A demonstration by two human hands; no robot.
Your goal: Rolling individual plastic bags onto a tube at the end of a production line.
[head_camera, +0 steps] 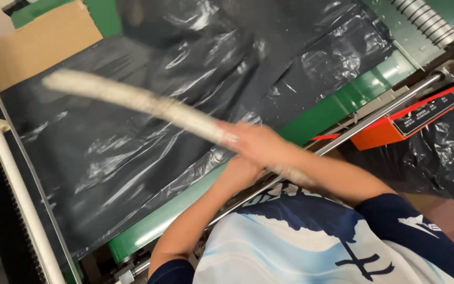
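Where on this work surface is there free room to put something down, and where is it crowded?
Free: the brown cardboard at far left, and the green table edge between black plastic sheet and metal rail. Crowded: the middle, where the right hand holds a pale stick over the left hand.

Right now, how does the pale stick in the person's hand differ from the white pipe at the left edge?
The pale stick is rough-looking, blurred and slanted across the black plastic sheet, with the right hand gripping one end. The white pipe looks smooth and sharp, and sits beside the sheet with no hand on it. The stick seems to taper toward its far tip; the pipe keeps an even width. Both are long, thin and light-coloured.
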